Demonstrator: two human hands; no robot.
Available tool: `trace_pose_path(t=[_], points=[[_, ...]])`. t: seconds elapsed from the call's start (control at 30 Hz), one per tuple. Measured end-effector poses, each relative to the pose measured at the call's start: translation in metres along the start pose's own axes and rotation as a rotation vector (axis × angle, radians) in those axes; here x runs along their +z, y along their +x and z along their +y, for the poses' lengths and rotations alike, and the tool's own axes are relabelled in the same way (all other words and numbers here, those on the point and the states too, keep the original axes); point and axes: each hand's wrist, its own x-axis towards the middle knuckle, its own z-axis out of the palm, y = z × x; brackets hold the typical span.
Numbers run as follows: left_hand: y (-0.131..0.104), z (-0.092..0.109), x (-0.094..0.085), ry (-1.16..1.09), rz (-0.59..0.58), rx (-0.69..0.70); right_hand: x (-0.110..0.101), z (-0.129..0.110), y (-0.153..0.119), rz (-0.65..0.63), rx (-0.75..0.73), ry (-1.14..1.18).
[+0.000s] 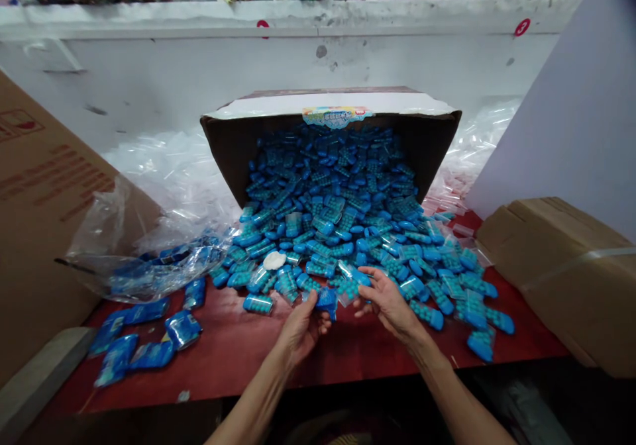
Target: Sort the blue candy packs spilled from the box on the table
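Observation:
My left hand (301,331) is closed on a small blue packet (326,300), pinched between thumb and fingers just in front of the pile. To its right, my right hand (390,304) has thumb and fingers closed on a small clear bottle with a blue cap (356,274), its cap end toward my fingers. Past both hands spreads a big heap of similar bottles (328,226) filled with teal beads, spilling from a cardboard box (226,160) lying on its side. A white round piece (274,260) rests on the heap.
Blue packets (149,353) lie at the left on the red table (238,365), beside a clear plastic bag (144,266) holding more. Large cardboard (44,220) stands at left, a closed carton (566,266) at right. Clear plastic pieces (169,160) are piled behind.

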Motion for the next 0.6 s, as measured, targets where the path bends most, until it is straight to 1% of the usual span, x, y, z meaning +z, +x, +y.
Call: trace_pose_path(t=[0.1,0.2,0.33,0.5,0.6], points=[[0.000,0.001,0.000,0.049,-0.022,0.089,0.000,-0.001,0.001,0.021,-0.021,-0.071],[0.002,0.003,-0.001,0.091,-0.047,0.143,0.000,0.001,0.002,0.004,-0.051,-0.154],[0.005,0.005,-0.004,0.164,-0.027,0.200,0.002,0.006,-0.001,-0.017,-0.070,-0.174],[0.008,0.005,-0.003,0.200,-0.002,0.211,0.003,0.018,-0.002,0.033,-0.113,-0.171],[0.005,0.004,0.003,0.138,-0.049,0.185,0.004,0.028,-0.004,0.111,-0.181,-0.283]])
